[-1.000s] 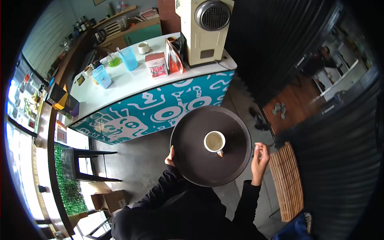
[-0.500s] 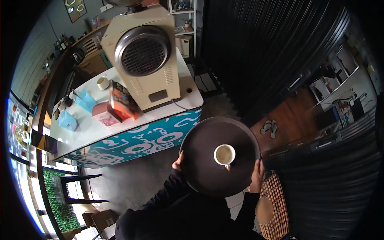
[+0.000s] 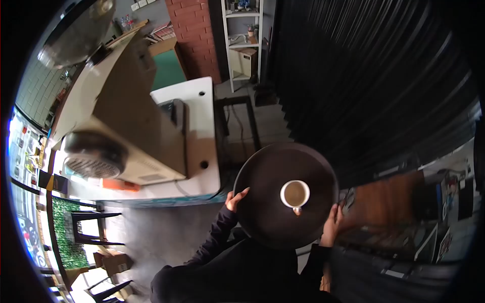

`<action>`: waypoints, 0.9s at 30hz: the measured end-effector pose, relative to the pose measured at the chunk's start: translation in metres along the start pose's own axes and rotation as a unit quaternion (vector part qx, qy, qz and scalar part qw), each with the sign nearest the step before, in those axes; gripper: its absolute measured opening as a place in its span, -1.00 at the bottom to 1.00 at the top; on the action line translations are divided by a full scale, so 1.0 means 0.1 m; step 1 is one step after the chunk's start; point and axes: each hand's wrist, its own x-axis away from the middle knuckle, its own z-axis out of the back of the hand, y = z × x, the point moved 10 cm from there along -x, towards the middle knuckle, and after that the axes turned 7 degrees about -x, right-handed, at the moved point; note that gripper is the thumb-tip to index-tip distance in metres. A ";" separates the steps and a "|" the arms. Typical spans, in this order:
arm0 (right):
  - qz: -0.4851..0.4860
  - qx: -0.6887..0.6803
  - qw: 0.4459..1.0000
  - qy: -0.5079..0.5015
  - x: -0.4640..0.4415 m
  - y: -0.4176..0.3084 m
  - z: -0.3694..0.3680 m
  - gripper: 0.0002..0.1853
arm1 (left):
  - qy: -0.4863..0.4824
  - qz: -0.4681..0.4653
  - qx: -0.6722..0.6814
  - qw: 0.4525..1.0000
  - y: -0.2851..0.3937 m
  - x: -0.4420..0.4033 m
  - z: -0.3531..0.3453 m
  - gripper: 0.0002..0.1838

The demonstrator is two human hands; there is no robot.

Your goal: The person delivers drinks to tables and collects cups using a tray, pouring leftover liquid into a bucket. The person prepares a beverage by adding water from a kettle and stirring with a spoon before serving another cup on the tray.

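Low in head view, white cup [image 3: 295,194] stands near middle of dark round tray [image 3: 260,174]. Left hand [image 3: 235,199] clamps tray's left edge, thumb on top; right hand [image 3: 332,222], apart from tray one second ago, now grips opposite edge. Counter [image 3: 203,121] sits farther left. Two-sided hold likely steadies cup.

Both arms reach forward from torso [image 3: 242,275] in dark top, grips well apart, nearly level. Left sleeve [image 3: 214,236] slants up and inward; left grip [image 3: 234,199] clasped, thumb on top pointing inward, other fingers mostly hidden. Right sleeve [image 3: 312,260] steeper, wrist bare above cuff; right grip [image 3: 331,223] clasped, fingertips pointing up, slightly blurred.
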 end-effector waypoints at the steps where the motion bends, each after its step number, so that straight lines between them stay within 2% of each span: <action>1: 0.036 0.002 0.999 -0.012 -0.30 -0.14 -0.10 -0.38 | 0.029 0.020 -0.067 0.997 0.06 -0.19 -0.03 -0.59; 2: 0.040 -0.008 0.999 -0.032 -0.61 -0.17 -0.23 -0.43 | 0.061 -0.059 -0.309 0.947 0.15 -0.40 -0.08 -0.61; 3: 0.045 -0.019 0.997 -0.054 -0.89 -0.21 -0.38 -0.46 | 0.070 -0.055 -0.307 0.947 0.03 -0.61 -0.14 -0.61; 4: 0.088 -0.059 0.992 -0.068 -1.19 -0.32 -0.54 -0.52 | 0.145 -0.163 -0.379 0.899 0.17 -0.79 -0.19 -0.64; 5: 0.106 -0.026 0.991 -0.077 -1.42 -0.57 -0.67 -0.55 | 0.218 -0.260 -0.446 0.828 0.45 -0.87 -0.29 -0.66; 6: 0.064 -0.043 0.993 -0.092 -1.71 -0.62 -0.84 -0.55 | 0.252 -0.331 -0.388 0.823 0.60 -0.94 -0.33 -0.62; 7: 0.018 -0.057 0.992 -0.108 -1.95 -0.65 -1.02 -0.53 | 0.264 -0.317 -0.394 0.821 0.39 -1.10 -0.31 -0.62; 8: 0.020 -0.052 0.991 -0.125 -2.08 -0.77 -1.11 -0.53 | 0.272 -0.252 -0.408 0.834 -0.09 -1.28 -0.22 -0.60; 10: 0.020 -0.064 0.960 -0.270 -2.43 -1.09 -1.64 -0.49 | 0.293 -0.181 -0.419 0.840 -0.15 -1.62 -0.15 -0.57; 12: 0.027 -0.058 0.960 -0.271 -2.74 -1.28 -1.98 -0.48 | 0.310 -0.228 -0.582 0.716 0.66 -1.67 -0.38 -0.54; 13: 0.032 -0.053 0.963 -0.261 -2.93 -1.37 -2.16 -0.47 | 0.316 -0.221 -0.582 0.716 0.81 -1.83 -0.39 -0.54; 14: 0.034 -0.050 0.962 -0.267 -3.08 -1.43 -2.35 -0.47 | 0.315 -0.167 -0.570 0.740 0.87 -2.03 -0.32 -0.61; 16: -0.009 -0.083 0.964 -0.253 -3.39 -1.47 -2.67 -0.34 | 0.318 -0.117 -0.552 0.761 1.03 -2.45 -0.29 -0.66; 17: 0.001 -0.086 0.963 -0.254 -3.60 -1.62 -2.88 -0.34 | 0.369 -0.012 -0.280 0.886 0.91 -2.76 0.00 -0.70; 18: 0.005 -0.063 0.962 -0.267 -3.73 -1.74 -3.08 -0.33 | 0.374 0.095 0.019 0.922 0.63 -3.04 0.06 -0.66; 19: -0.001 -0.036 0.960 -0.279 -3.80 -1.78 -3.20 -0.31 | 0.372 0.099 0.016 0.923 0.72 -3.25 0.07 -0.66; 20: -0.045 -0.055 0.957 -0.283 -3.88 -1.80 -3.36 -0.24 | 0.417 0.133 -0.015 0.899 0.80 -3.39 0.18 -0.61; 21: -0.037 -0.061 0.956 -0.284 -4.06 -1.90 -3.54 -0.24 | 0.465 0.159 -0.038 0.870 0.90 -3.59 0.29 -0.52; 22: -0.033 -0.045 0.963 -0.265 -4.23 -1.94 -3.67 -0.27 | 0.421 0.035 -0.031 0.906 1.21 -3.90 0.34 -0.44; 23: -0.035 -0.028 0.968 -0.248 -4.37 -1.97 -3.82 -0.30 | 0.426 0.029 -0.032 0.904 1.33 -4.10 0.41 -0.44; 25: -0.047 -0.051 0.967 -0.244 -4.57 -2.26 -4.09 -0.30 | 0.380 0.102 -0.049 0.918 1.52 -4.40 0.44 -0.42; 27: -0.023 -0.056 0.964 -0.258 -4.82 -2.41 -4.43 -0.31 | 0.387 0.080 -0.077 0.915 1.78 -4.62 0.51 -0.39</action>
